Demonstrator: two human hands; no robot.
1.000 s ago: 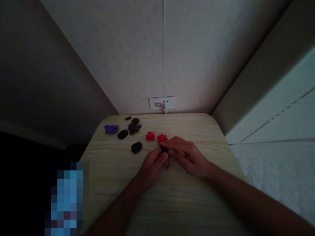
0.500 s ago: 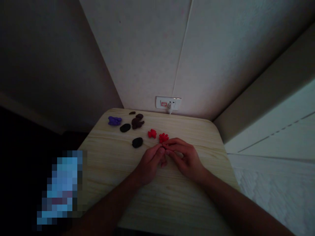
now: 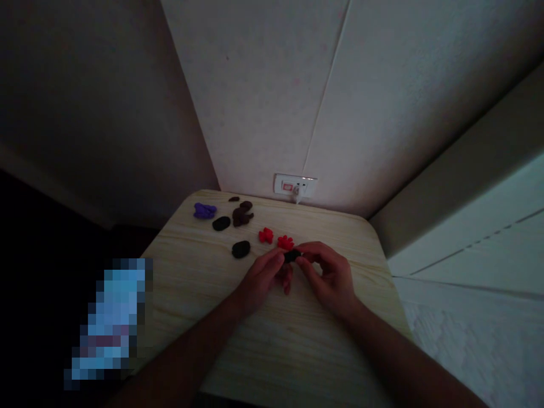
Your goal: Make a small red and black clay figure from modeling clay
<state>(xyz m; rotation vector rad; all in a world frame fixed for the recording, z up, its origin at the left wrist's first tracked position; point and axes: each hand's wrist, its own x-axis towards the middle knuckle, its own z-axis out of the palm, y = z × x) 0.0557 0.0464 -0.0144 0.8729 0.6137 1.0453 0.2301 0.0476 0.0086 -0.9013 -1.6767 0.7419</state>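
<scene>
- 3 black pieces (image 3: 293, 256), counting the one that's being held
- 3 brown lumps (image 3: 242, 217) as far as I can tell, it's pretty dark
- just 2 red shapes (image 3: 285, 242)
- 1 purple piece (image 3: 204, 211)
- oh, and 1 wall socket (image 3: 288, 186)

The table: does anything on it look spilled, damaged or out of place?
Nothing stands out. The left hand and right hand hold a black piece; the purple shape, red shapes and brown lumps rest on the table.

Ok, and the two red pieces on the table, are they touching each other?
Apart. The head view shows a strip of bare tabletop between the left red piece and the right red piece.
</scene>
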